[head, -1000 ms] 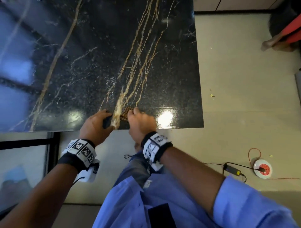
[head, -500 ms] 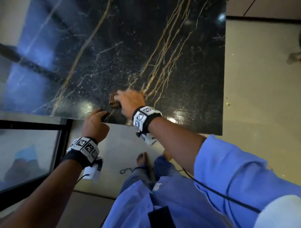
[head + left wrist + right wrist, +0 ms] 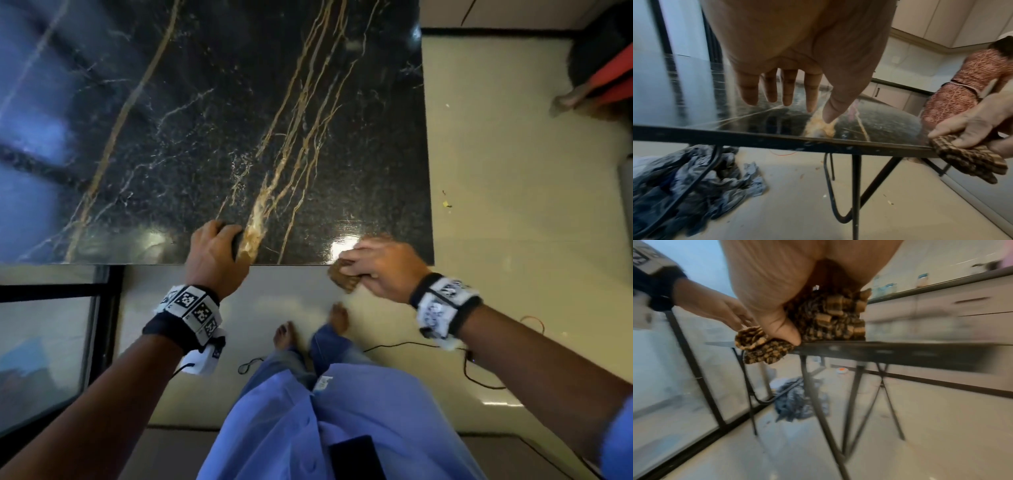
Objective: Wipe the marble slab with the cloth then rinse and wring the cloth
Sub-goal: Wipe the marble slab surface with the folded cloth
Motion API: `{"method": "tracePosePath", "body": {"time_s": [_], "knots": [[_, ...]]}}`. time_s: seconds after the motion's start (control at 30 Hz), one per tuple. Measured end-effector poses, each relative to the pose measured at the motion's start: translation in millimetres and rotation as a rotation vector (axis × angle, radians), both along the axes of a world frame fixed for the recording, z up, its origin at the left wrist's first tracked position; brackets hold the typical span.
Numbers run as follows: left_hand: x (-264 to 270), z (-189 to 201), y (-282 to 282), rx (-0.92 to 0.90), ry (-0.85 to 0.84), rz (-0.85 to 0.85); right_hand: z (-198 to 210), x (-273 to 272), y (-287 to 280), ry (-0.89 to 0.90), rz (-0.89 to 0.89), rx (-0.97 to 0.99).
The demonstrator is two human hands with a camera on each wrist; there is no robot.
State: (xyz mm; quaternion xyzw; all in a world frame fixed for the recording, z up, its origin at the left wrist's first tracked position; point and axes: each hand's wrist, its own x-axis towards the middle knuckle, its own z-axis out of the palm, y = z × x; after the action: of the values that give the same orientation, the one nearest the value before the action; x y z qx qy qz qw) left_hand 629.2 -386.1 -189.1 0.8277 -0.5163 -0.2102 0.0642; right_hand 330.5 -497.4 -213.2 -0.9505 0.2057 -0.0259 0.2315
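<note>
Relocated: right hand (image 3: 380, 270), gripping checked brown cloth (image 3: 344, 278), from slab centre to near-right edge; left hand (image 3: 215, 255), fingers straight, braced marble slab (image 3: 239, 120).

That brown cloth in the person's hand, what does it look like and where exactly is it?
The cloth is a small bunched rag with a brown and tan checked, waffle-like weave. The right hand grips it, thumb curled over it, pressing it on the near edge of the marble slab by the right corner. Part lies on the slab top, and a crumpled end hangs over the edge. The left hand, resting on the slab to the left, does not touch it. Whether it is wet cannot be told.
</note>
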Motion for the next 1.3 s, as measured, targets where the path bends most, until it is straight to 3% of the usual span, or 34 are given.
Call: {"method": "tracePosePath", "body": {"time_s": [0.1, 0.23, 0.4, 0.53, 0.87, 1.03, 1.17, 1.3], "knots": [[-23, 2, -17, 0.017, 0.002, -0.092, 7, -76, -8, 0.036, -0.204, -0.022], [-50, 8, -37, 0.020, 0.026, -0.167, 17, -118, -13, 0.062, -0.460, 0.039], [-68, 15, -59, 0.011, -0.001, -0.315, 30, -85, -31, -0.113, -0.740, 0.049], [-77, 18, -75, 0.017, -0.003, -0.446, 27, -58, -42, 0.042, -0.915, 0.126], [-92, 9, -112, 0.073, 0.025, -0.870, 8, -34, 40, 0.011, -1.350, 0.160], [-88, 11, -129, 0.221, -0.067, -1.059, 18, 6, 55, 0.131, -1.461, 0.198], [-79, 10, -138, 0.279, -0.124, -1.141, 17, 51, 75, 0.143, -1.382, 0.222], [-81, 12, -144, 0.261, -0.167, -1.225, 17, 75, 96, 0.026, -1.364, 0.319]]}}
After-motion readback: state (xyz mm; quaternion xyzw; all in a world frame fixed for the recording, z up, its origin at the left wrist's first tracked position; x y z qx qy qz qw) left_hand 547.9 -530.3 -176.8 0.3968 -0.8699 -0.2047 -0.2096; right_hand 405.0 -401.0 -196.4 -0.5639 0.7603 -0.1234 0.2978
